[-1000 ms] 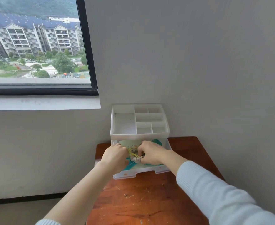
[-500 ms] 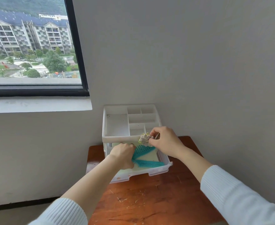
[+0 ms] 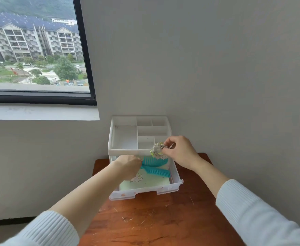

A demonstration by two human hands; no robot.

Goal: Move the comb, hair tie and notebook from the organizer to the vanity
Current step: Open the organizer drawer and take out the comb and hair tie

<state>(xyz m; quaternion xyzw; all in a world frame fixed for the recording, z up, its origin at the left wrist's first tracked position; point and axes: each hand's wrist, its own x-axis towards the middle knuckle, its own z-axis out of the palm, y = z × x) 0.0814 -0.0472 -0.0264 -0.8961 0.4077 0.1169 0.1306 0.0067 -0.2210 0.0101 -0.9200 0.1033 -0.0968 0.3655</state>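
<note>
A reddish wooden vanity (image 3: 163, 224) stands in the corner under grey walls. At its twelve o'clock edge sits a white plastic organizer (image 3: 126, 139), its lower drawer (image 3: 175, 183) pulled out. In the drawer lies a pale notebook (image 3: 149, 181) with two teal combs (image 3: 156, 172) on it toward twelve o'clock. The left hand (image 3: 128, 166) reaches into the drawer at its nine o'clock side, fingers on a comb's end; whether it grips, I cannot tell. The right hand (image 3: 179, 151) pinches a grey scrunchie hair tie (image 3: 157, 150), raised above the drawer's one o'clock corner.

The comb (image 3: 155, 166) lies on the notebook (image 3: 145, 181) in the organizer (image 3: 124, 139) drawer (image 3: 176, 174).
</note>
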